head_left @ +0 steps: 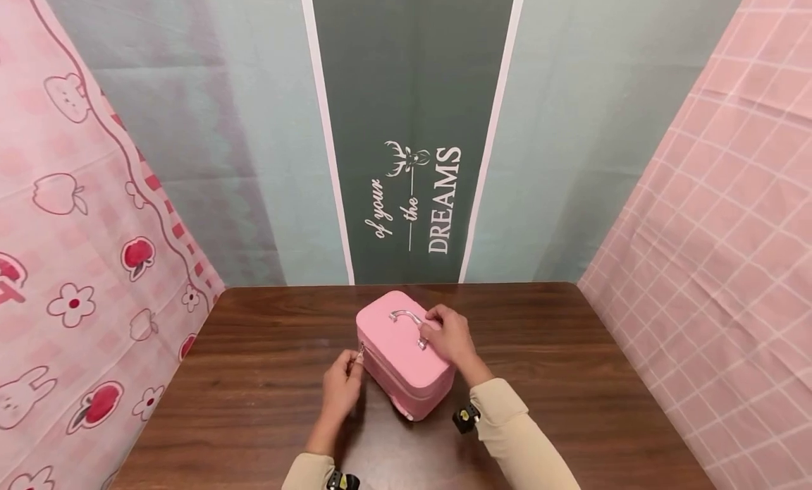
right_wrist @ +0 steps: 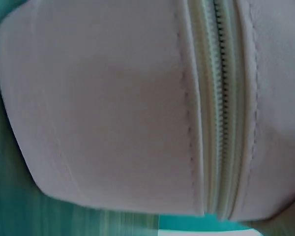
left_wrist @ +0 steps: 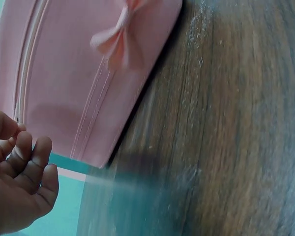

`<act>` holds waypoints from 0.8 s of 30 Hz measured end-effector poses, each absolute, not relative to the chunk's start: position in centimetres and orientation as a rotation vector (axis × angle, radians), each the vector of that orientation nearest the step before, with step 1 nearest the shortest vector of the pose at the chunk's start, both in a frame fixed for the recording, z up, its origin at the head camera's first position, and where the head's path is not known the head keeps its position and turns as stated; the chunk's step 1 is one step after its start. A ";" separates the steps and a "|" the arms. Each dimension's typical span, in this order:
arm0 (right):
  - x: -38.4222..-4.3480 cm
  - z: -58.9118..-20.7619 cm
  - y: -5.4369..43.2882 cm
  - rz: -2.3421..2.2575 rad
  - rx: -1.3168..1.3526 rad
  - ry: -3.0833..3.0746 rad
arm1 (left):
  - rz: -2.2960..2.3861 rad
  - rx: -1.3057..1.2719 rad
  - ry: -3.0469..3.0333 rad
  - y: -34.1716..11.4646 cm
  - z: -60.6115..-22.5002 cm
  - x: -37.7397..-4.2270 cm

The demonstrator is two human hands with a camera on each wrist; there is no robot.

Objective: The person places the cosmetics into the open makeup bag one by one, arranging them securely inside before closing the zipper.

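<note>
A pink vanity case (head_left: 406, 342) stands on the table, with a shiny curved handle (head_left: 406, 314) on its lid. My left hand (head_left: 342, 384) is at the case's left corner, pinching the zipper pull (head_left: 361, 352) between thumb and finger. In the left wrist view the other fingers of that hand (left_wrist: 24, 172) curl loosely beside the case, whose front has a pink bow (left_wrist: 120, 42). My right hand (head_left: 449, 335) grips the lid's right side, thumb by the handle and fingers over the far edge. The zipper (right_wrist: 219, 108) shows close up in the right wrist view, that hand mostly hidden there.
The case rests on a dark wood-grain table (head_left: 545, 377). A grey-green curtain (head_left: 412, 67) with white lettering hangs behind it. Pink patterned cloth (head_left: 76, 264) is on the left, and pink checked cloth (head_left: 729, 215) on the right.
</note>
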State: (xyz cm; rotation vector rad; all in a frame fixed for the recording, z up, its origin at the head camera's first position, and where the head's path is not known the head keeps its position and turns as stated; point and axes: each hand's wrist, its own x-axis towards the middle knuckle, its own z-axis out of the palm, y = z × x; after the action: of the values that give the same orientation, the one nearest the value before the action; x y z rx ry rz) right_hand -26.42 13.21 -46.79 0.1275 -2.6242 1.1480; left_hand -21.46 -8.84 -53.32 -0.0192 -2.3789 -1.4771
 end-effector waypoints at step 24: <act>-25.2 -46.4 11.5 1.102 -0.024 -2.567 | -1.528 -0.205 -2.413 -8.8 -53.1 -20.3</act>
State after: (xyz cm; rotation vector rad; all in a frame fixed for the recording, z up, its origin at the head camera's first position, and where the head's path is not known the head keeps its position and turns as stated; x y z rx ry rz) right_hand -25.17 11.53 -46.37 -0.0243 -2.5668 1.1021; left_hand -20.32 -8.81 -53.13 -0.2046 -2.4131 -1.5280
